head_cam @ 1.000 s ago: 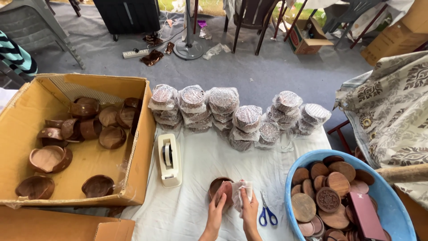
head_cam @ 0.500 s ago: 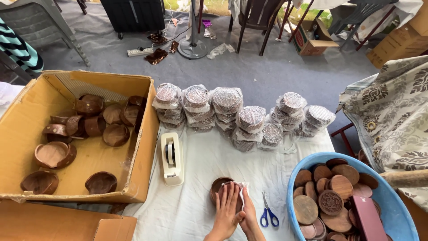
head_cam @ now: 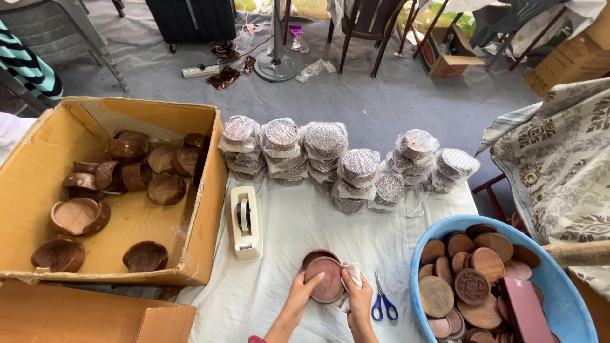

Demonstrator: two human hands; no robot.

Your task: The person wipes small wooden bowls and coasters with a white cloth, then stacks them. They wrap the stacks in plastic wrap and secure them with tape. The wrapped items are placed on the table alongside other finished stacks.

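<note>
- A round dark-brown wooden lidded bowl (head_cam: 325, 278) sits on the white cloth-covered table (head_cam: 298, 228), at the lower centre of the view.
- The left hand (head_cam: 301, 293) grips the bowl's rim at seven o'clock, fingers curled against the lid.
- The right hand (head_cam: 358, 293) clasps the rim at four o'clock, pressing a scrap of white wrapping (head_cam: 353, 274) to it.
- Blue-handled scissors (head_cam: 382, 300) lie just beside the right hand, at three o'clock.
- A cream tape dispenser (head_cam: 245, 223) stands at ten o'clock.
- Wrapped stacks of bowls (head_cam: 325, 159) line up at twelve o'clock.
- A blue plastic tub (head_cam: 572, 303) of wooden lids sits at three o'clock; a cardboard box (head_cam: 210, 197) of bowls at nine o'clock.
</note>
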